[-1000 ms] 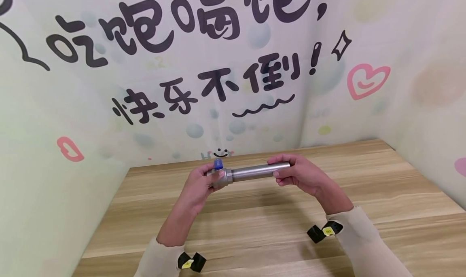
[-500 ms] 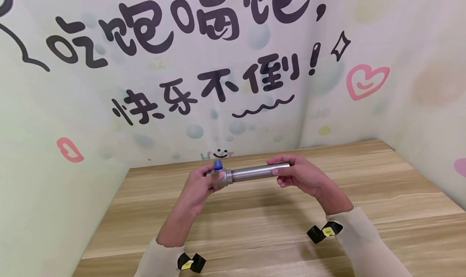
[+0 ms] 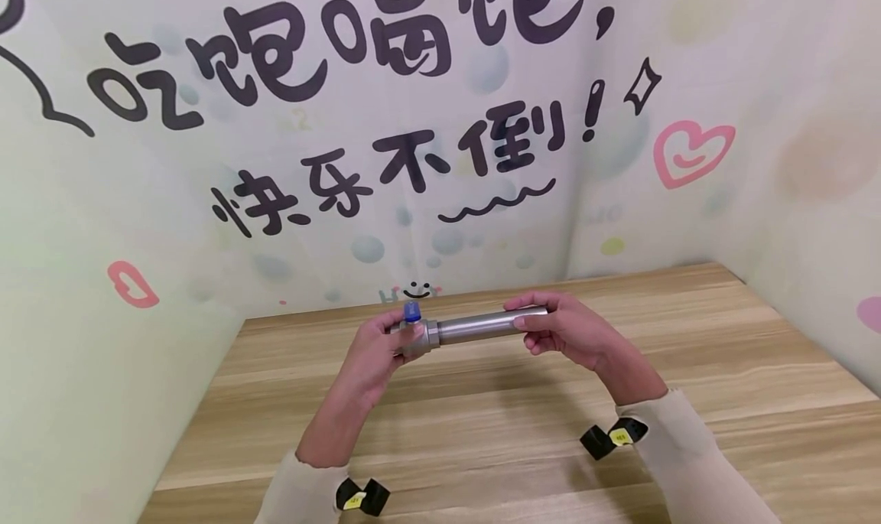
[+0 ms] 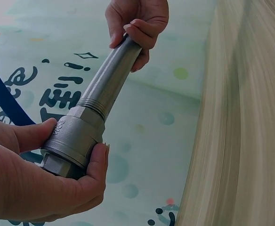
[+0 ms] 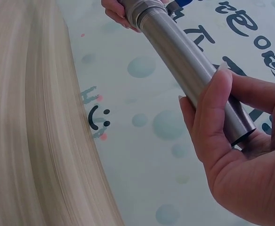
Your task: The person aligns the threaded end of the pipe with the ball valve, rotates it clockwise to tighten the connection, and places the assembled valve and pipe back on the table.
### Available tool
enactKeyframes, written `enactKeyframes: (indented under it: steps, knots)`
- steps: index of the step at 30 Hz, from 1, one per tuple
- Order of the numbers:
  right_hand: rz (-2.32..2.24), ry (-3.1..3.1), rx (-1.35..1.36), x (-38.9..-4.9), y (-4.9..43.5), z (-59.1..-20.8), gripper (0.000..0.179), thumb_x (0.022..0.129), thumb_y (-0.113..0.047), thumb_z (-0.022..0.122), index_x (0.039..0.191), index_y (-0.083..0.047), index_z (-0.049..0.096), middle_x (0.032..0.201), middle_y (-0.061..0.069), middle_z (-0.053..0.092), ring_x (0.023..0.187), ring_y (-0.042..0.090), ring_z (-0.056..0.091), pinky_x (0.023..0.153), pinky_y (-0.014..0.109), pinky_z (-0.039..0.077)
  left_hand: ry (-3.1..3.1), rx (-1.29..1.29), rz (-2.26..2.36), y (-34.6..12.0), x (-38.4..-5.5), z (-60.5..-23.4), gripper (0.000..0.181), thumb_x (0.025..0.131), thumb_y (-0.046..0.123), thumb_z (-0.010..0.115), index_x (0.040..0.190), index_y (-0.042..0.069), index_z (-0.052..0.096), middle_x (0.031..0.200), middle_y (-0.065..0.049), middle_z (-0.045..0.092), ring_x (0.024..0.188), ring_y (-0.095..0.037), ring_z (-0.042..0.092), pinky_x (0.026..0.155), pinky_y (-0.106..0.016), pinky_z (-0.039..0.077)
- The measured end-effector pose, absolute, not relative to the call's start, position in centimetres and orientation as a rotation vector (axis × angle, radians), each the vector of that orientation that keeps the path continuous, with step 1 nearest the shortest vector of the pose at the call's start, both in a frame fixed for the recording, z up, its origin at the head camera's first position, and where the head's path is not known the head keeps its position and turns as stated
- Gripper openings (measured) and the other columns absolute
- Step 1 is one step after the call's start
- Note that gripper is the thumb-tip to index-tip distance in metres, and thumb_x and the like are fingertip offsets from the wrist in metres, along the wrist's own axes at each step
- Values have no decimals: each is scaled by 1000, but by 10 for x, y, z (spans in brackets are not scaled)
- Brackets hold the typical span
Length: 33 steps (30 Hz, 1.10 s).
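A steel ball valve [image 4: 74, 134] with a blue lever handle [image 3: 412, 311] is gripped by my left hand [image 3: 375, 352], thumb on one side of its body and fingers on the other. A straight steel pipe [image 3: 478, 326] joins the valve's right end, and some thread [image 4: 94, 106] shows at the joint in the left wrist view. My right hand [image 3: 567, 329] holds the pipe near its far end, fingers and thumb around it. The hollow end of the pipe shows in the right wrist view. Both pieces are held above the table, nearly level.
Below the hands lies a wood-grain table [image 3: 447, 432]. White printed cloth walls [image 3: 330, 256] with black lettering stand behind it and at both sides. Black wrist cameras [image 3: 362, 498] are strapped to both sleeves.
The right thumb has shifted slightly left along the pipe since one second ago. The valve, the pipe and the left hand look nearly still.
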State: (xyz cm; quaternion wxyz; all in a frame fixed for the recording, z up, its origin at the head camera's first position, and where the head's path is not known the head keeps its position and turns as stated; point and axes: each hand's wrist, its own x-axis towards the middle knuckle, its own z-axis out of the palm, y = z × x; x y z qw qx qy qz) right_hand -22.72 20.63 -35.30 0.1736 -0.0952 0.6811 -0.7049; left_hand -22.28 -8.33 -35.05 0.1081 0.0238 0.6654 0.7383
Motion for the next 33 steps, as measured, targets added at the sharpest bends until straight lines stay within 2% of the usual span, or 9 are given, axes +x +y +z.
enactKeyframes:
  steps: [18,33]
  knots:
    - [-1987,1955,-218,-228,205,-351,31,91,-15,67,118,-3,59,84,6,59,62,12,57,59,24,51,1945,76,2169,-83,-224,-351,42,91,-3,59,132,-9,51,128,-20,45,109,-31,50,86,-32,52]
    - [-1972,1980,-216,-226,206,-353,32,94,-19,64,120,-1,59,89,9,57,61,13,56,59,24,50,1946,84,2154,-83,-221,-349,44,92,-1,60,134,-9,49,130,-21,44,111,-32,48,88,-33,51]
